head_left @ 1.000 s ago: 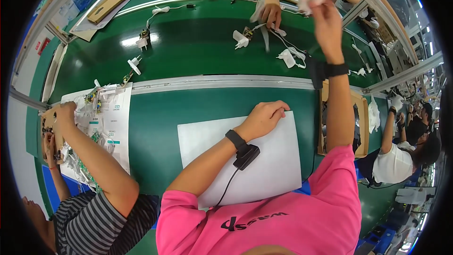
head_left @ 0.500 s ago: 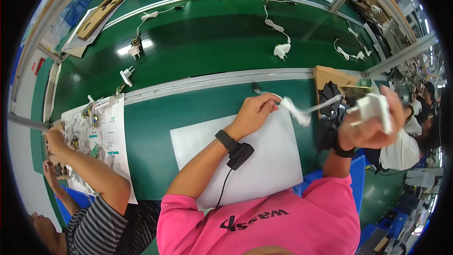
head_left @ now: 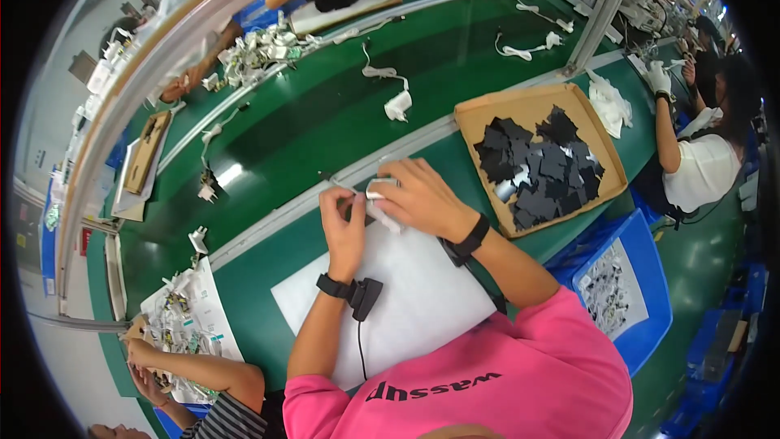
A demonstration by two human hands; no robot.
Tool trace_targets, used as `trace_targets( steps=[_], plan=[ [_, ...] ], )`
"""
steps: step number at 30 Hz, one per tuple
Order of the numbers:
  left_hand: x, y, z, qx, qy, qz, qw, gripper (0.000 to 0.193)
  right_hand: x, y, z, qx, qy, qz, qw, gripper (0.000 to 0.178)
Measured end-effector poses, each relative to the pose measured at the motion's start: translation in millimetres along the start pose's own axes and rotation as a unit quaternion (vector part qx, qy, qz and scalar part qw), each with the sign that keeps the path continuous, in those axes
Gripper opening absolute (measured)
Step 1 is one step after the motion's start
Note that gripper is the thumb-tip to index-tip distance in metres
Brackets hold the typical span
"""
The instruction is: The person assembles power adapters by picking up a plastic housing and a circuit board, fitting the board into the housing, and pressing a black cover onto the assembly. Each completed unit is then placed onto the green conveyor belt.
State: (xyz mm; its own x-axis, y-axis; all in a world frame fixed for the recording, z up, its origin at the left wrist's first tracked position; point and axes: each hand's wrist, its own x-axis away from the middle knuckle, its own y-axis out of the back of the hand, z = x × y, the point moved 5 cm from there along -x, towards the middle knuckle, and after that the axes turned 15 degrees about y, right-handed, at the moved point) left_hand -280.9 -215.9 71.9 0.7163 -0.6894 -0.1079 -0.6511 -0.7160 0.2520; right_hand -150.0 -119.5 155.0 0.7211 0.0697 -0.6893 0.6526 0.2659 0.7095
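Over the white sheet on the green bench, my two hands are close together around a white power adapter with a cable. My right hand has its fingers closed on the white part, which it mostly hides. Beside it, my left hand pinches, with thumb and forefinger together, at the cable end of the same thing. A dark plug end sticks out beyond the left fingers, near the metal rail. How the adapter is built is hidden by my fingers.
A cardboard tray of black pieces stands to the right, with a blue bin below it. White adapters lie on the green conveyor beyond the rail. At left, a co-worker's arm reaches over a sheet with circuit boards.
My right hand has come inward from the right with the white adapter to meet my left hand. The view has turned toward the right, showing the whole cardboard tray and the blue bin.
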Motion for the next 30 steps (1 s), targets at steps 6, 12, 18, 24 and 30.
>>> trace_targets(
  steps=[6,12,18,24,30],
  plan=[
    [14.6,-6.4,-25.7,0.197,0.057,0.115,0.972,0.033,2.9,-6.6,8.5,-0.092,-0.002,0.037,0.995,0.032],
    [11.9,-7.5,-21.2,0.116,0.053,0.166,0.978,0.046,-3.5,-1.6,16.2,-0.193,0.022,-0.016,0.981,0.048],
    [10.6,-3.9,-20.3,0.179,0.097,0.125,0.971,0.032,6.2,7.1,-14.6,-0.179,-0.097,0.030,0.979,0.050],
    [11.7,-8.3,-22.7,0.146,0.064,0.156,0.975,0.028,13.4,25.0,-30.0,0.036,-0.066,-0.023,0.997,0.047],
    [13.8,-10.1,-18.6,0.191,0.066,0.170,0.965,0.027,1.2,41.1,-6.0,0.115,0.020,-0.114,0.987,0.046]
  ],
)
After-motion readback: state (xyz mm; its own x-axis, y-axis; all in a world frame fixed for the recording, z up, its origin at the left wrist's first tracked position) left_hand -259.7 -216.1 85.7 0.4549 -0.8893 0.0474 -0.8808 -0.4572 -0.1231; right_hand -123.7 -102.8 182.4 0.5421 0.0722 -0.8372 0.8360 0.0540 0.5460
